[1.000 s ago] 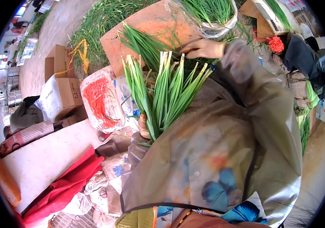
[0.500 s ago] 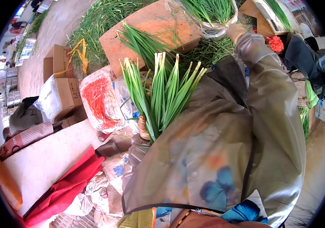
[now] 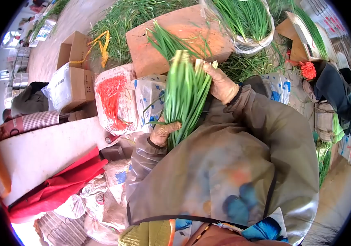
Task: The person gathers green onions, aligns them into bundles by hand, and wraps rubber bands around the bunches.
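Note:
A thick bunch of garlic chives (image 3: pixel 185 98) stands upright before my chest, its pale cut ends at the top. My left hand (image 3: pixel 164 132) is closed around its lower part, thumb lying across the leaves. At the upper right of the bunch, my right hand (image 3: pixel 221 84) has its fingers on the stalks just below the cut ends; some of these fingers are hidden behind the leaves. More chives (image 3: pixel 169 43) lie loose on the brown board (image 3: pixel 138 45) beyond the bunch.
A plastic-lined basket (image 3: pixel 261 46) full of chives stands at the far right of the board. Red ties (image 3: pixel 112 98) lie on a white sack at left, near an open cardboard box (image 3: pixel 81 84). A red cloth (image 3: pixel 60 184) hangs over the white panel (image 3: pixel 52 141).
My right hand has come back from the basket's rim to the top of the bunch. The stalks, fanned apart before, are now gathered closer together, and my left thumb lies across them.

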Demonstrator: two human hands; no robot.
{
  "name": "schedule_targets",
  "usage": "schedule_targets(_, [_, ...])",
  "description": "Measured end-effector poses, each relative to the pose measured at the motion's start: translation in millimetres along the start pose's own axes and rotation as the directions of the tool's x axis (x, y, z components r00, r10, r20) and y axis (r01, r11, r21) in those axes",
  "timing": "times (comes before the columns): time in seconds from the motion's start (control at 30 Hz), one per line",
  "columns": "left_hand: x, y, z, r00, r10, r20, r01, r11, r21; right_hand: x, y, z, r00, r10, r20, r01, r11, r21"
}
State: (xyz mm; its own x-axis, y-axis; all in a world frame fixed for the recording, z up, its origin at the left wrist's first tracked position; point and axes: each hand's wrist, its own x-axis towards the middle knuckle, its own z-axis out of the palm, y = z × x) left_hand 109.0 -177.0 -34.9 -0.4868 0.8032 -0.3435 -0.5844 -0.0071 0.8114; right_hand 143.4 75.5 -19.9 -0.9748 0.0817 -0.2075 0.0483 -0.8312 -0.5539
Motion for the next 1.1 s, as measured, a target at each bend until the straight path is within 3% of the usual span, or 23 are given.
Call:
schedule_targets(0.1, [-1.2, 18.2, 23.5, 0.999, -0.041, 0.011, 0.041, 0.996, -0.077, 10.8, 1.0, -0.1, 0.997, -0.012, -0.076, 0.006, 0.997, -0.078])
schedule_targets(0.13, [1.0, 13.4, 21.5, 1.0, 0.003, 0.017, -0.001, 0.996, -0.086, 8.4, -0.9, -0.5, 0.991, 0.006, -0.137, -0.017, 0.997, -0.075])
schedule_targets(0.27, [6.2, 5.2, 26.8, 0.991, 0.129, -0.034, -0.132, 0.985, -0.109, 1.6, -7.6, 3.8, 0.992, -0.027, -0.12, 0.019, 0.998, -0.063])
schedule_targets(0.33, [8.9, -6.5, 22.5, 0.984, 0.152, -0.087, -0.155, 0.988, -0.021, 2.3, -12.7, 9.1, 0.995, -0.097, -0.018, 0.094, 0.99, -0.108])
schedule_targets(0.4, [15.5, -14.1, 23.5, 0.963, 0.246, -0.113, -0.221, 0.955, 0.2, 9.3, -17.5, 8.1, 0.997, -0.046, -0.058, 0.031, 0.974, -0.225])
schedule_targets(0.47, [16.9, -18.5, 23.5, 0.965, 0.247, -0.087, -0.233, 0.961, 0.15, 9.4, -24.6, 12.9, 0.994, 0.003, -0.109, -0.035, 0.957, -0.289])
schedule_targets(0.53, [13.3, -11.4, 23.7, 0.97, 0.243, -0.016, -0.241, 0.947, -0.214, 11.0, -24.2, 7.4, 0.999, -0.011, -0.038, 0.0, 0.963, -0.27])
schedule_targets(0.57, [13.1, 5.9, 22.5, 0.985, 0.158, 0.067, -0.137, 0.958, -0.25, 12.1, -24.0, 6.0, 0.999, -0.025, 0.028, 0.031, 0.97, -0.242])
schedule_targets(0.6, [21.2, 18.6, 20.1, 0.946, 0.203, 0.253, -0.157, 0.969, -0.188, 12.8, -24.3, 7.2, 0.999, -0.017, 0.031, 0.024, 0.968, -0.249])
schedule_targets(0.67, [26.7, 33.0, 21.1, 0.962, 0.117, 0.246, -0.042, 0.956, -0.291, 12.1, -24.8, 11.8, 0.999, 0.002, 0.042, 0.009, 0.96, -0.28])
schedule_targets(0.73, [39.5, 40.3, 21.6, 0.983, -0.135, 0.123, 0.168, 0.932, -0.321, 9.7, -25.2, 19.2, 1.0, 0.006, 0.018, 0.0, 0.953, -0.305])
schedule_targets(0.8, [45.8, 42.7, 31.9, 0.996, -0.079, 0.048, 0.089, 0.952, -0.293, 11.1, -22.1, 14.2, 0.999, -0.014, -0.031, 0.002, 0.927, -0.376])
schedule_targets(0.87, [53.5, 36.5, 28.1, 0.995, -0.05, 0.083, 0.075, 0.937, -0.342, 6.3, -21.8, 14.8, 0.996, -0.065, -0.069, 0.039, 0.946, -0.321])
schedule_targets(0.93, [54.7, 30.1, 27.8, 0.988, 0.154, -0.023, -0.154, 0.95, -0.272, 0.3, -19.0, 12.4, 0.987, -0.109, -0.122, 0.067, 0.949, -0.308])
schedule_targets(0.97, [53.7, 35.2, 32.6, 0.991, 0.126, -0.053, -0.136, 0.949, -0.285, -3.6, -18.1, 14.6, 0.983, -0.136, -0.122, 0.101, 0.961, -0.258])
schedule_targets(1.0, [55.4, 30.8, 32.8, 0.991, 0.125, -0.056, -0.136, 0.947, -0.291, -4.2, -20.9, 19.1, 0.984, -0.131, -0.124, 0.095, 0.961, -0.261])
schedule_targets(1.07, [58.2, 21.4, 32.0, 0.954, 0.247, -0.173, -0.277, 0.944, -0.182, -6.2, -26.2, 26.6, 0.989, -0.105, -0.109, 0.073, 0.962, -0.264])
schedule_targets(1.1, [58.4, 20.8, 31.5, 0.949, 0.266, -0.167, -0.292, 0.944, -0.152, -4.6, -28.3, 26.1, 0.988, -0.034, -0.154, -0.016, 0.95, -0.311])
